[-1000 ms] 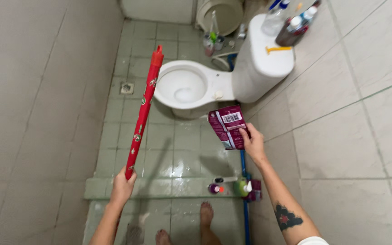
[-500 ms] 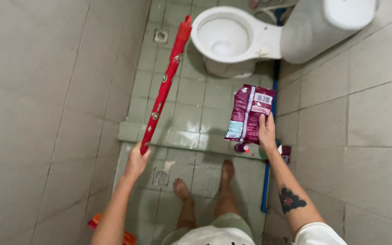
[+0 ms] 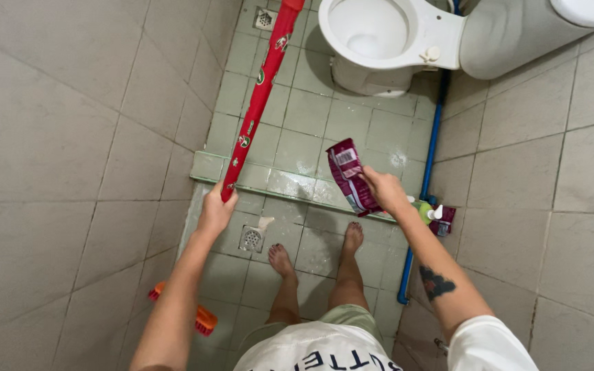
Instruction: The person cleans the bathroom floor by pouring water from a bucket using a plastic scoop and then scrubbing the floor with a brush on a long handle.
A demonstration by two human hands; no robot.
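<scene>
From the head view, our left hand (image 3: pixel 216 209) grips the lower end of a red pole (image 3: pixel 259 96) slanting over the step edge toward the toilet (image 3: pixel 379 41); it looks stiff, light and best held low. Our right hand (image 3: pixel 383 189) pinches a pouch (image 3: pixel 348 175) by its edge above the step, soft, crinkly, probably light.

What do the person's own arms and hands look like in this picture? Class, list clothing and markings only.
Both arms are bare from wrist to upper arm. The right forearm carries a dark tattoo, and a short white sleeve covers the right upper arm. The left hand and right hand wear no gloves; no rings, watch or bracelet are visible. The left arm shows no markings.
</scene>
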